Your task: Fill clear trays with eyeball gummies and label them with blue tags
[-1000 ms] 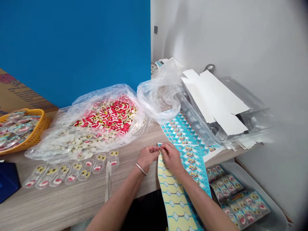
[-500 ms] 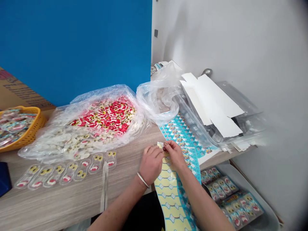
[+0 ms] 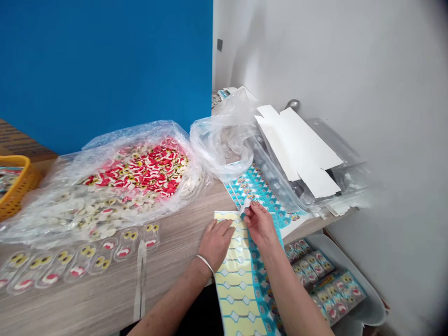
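Note:
A long sticker sheet (image 3: 238,282) with a pale yellow face and blue outlines hangs over the table's front edge. My left hand (image 3: 216,242) lies on its left side, fingers stretched out over the upper rows. At the top right corner my right hand (image 3: 261,225) pinches a small curled piece of sticker (image 3: 246,205) with a white end. Whether that piece is fully off the sheet is hidden by the fingers. Blue printed sticker sheets (image 3: 257,186) lie beneath and behind. On the left stands a row of clear plastic blisters (image 3: 77,268) holding yellow eye and red mouth pieces.
A clear bag (image 3: 154,168) of red, white and yellow pieces lies behind the blisters. A yellow basket (image 3: 26,182) is at far left. White card (image 3: 301,151) rests on plastic packs at right. Below, a bin (image 3: 371,303) contains filled packs (image 3: 338,294).
My left hand has opened from the sheet's top edge and now lies flat lower down. My right hand has pulled the sticker piece up slightly. The view has shifted right.

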The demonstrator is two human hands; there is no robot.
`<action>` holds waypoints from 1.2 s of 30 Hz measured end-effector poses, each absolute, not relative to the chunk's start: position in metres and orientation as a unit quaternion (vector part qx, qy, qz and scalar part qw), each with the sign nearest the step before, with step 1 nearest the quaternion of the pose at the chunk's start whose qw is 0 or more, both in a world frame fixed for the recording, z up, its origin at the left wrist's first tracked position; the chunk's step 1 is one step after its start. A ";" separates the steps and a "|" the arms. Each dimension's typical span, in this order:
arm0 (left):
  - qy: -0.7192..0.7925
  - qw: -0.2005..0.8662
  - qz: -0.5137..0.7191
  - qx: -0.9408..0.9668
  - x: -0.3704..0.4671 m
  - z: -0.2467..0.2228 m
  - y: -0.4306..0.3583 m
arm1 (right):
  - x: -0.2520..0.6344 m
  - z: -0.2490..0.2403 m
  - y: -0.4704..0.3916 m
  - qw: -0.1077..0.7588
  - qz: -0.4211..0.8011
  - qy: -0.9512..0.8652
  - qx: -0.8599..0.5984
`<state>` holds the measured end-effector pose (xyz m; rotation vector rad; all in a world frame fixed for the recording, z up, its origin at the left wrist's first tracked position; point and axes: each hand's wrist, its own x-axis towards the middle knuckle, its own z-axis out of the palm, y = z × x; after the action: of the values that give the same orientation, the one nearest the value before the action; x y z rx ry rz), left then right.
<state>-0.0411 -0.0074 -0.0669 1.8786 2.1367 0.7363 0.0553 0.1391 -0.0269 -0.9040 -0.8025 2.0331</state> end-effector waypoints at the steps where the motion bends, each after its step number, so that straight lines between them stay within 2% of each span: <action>1: 0.736 0.104 0.249 0.621 -0.045 -0.069 -0.005 | 0.058 -0.022 0.143 0.396 0.792 -0.304 -0.352; 6: 0.756 0.141 0.302 0.564 -0.059 -0.061 0.013 | 0.071 0.016 0.142 0.469 0.765 -0.323 -0.303; 10: 0.700 0.270 0.482 0.451 -0.051 -0.029 0.013 | 0.069 0.021 0.115 0.499 0.624 -0.525 -0.294; 13: 0.569 0.432 0.657 0.241 -0.036 -0.002 -0.001 | 0.063 0.009 0.091 0.455 0.474 -0.711 -0.249; 16: 0.448 0.491 0.746 0.048 -0.027 0.010 -0.020 | 0.056 -0.003 0.069 0.388 0.381 -0.820 -0.178; 21: 0.443 0.394 0.791 -0.148 -0.057 0.002 -0.079 | 0.027 -0.009 0.041 0.204 0.386 -0.900 0.001; 25: 0.489 0.223 0.819 -0.202 -0.102 0.005 -0.155 | -0.019 -0.018 0.022 0.099 0.368 -0.924 0.024; 28: 0.503 0.116 0.832 -0.205 -0.125 0.013 -0.207 | -0.058 -0.030 0.005 0.073 0.315 -0.946 0.022; 30: 0.508 0.082 0.832 -0.207 -0.131 0.017 -0.229 | -0.079 -0.036 -0.006 0.070 0.280 -0.957 0.020; 33: 0.509 0.066 0.831 -0.216 -0.129 0.016 -0.239 | -0.091 -0.038 -0.016 0.070 0.246 -0.967 0.010; 36: 0.498 0.098 0.833 -0.219 -0.116 0.009 -0.225 | -0.072 -0.038 -0.016 0.068 0.233 -0.970 -0.003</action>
<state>-0.1158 -0.2250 0.0095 -0.6494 1.4736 2.4659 -0.0716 -0.0160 -0.0380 -0.0080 -2.9215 0.7014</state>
